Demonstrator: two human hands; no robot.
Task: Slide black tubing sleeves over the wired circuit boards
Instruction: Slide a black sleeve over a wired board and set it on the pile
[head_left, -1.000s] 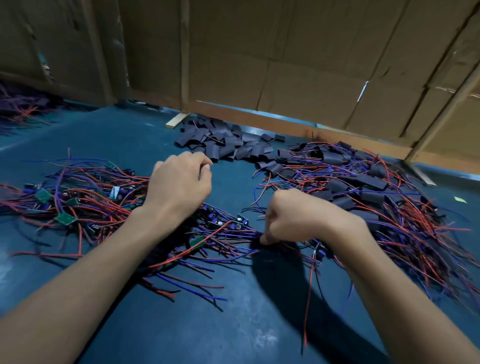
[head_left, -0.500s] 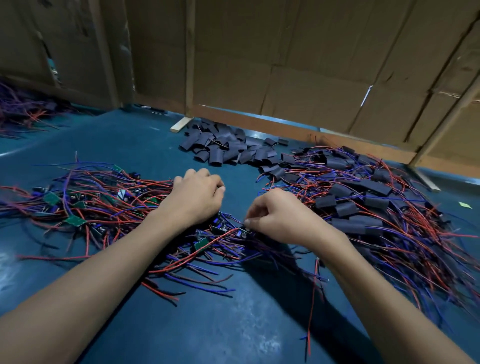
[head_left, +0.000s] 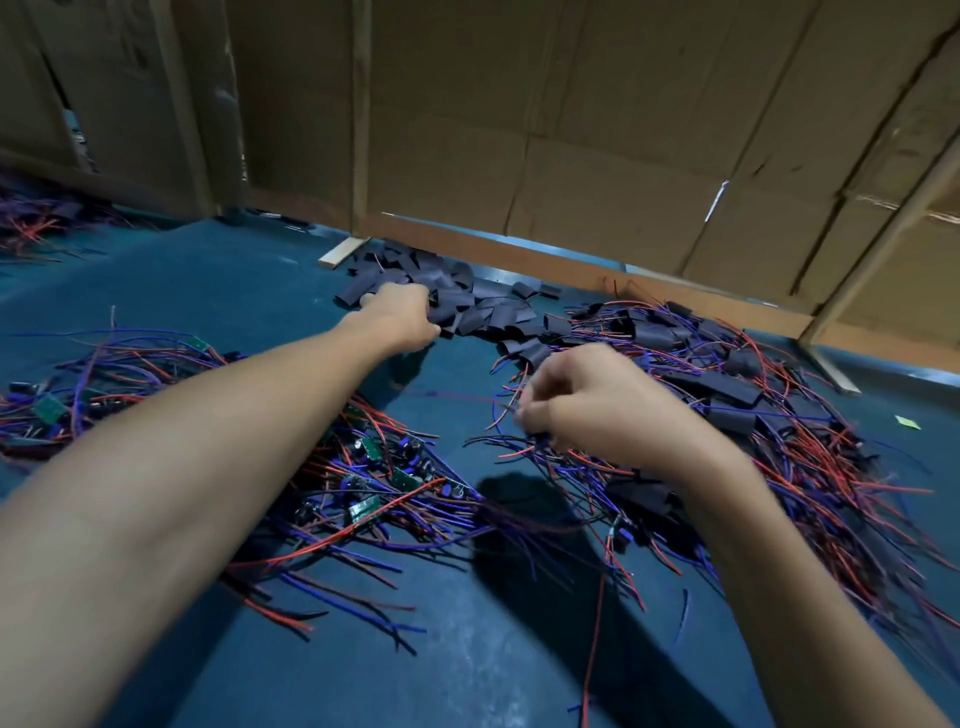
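Note:
A heap of loose black tubing sleeves lies at the back of the blue table. My left hand is stretched out onto its near edge, fingers curled down among the sleeves; whether it grips one is hidden. My right hand hovers lower right, fingers pinched on red and blue wires of a circuit board. Bare green circuit boards with wires lie in a tangle under my left forearm. Sleeved boards are piled at the right.
More wired boards spread along the left of the blue table. Another wire tangle sits far left at the back. Cardboard walls and a wooden strip close off the rear.
My left hand has left the wire tangle and reached forward to the sleeve heap. My right hand has lifted slightly and moved right, still pinching wires.

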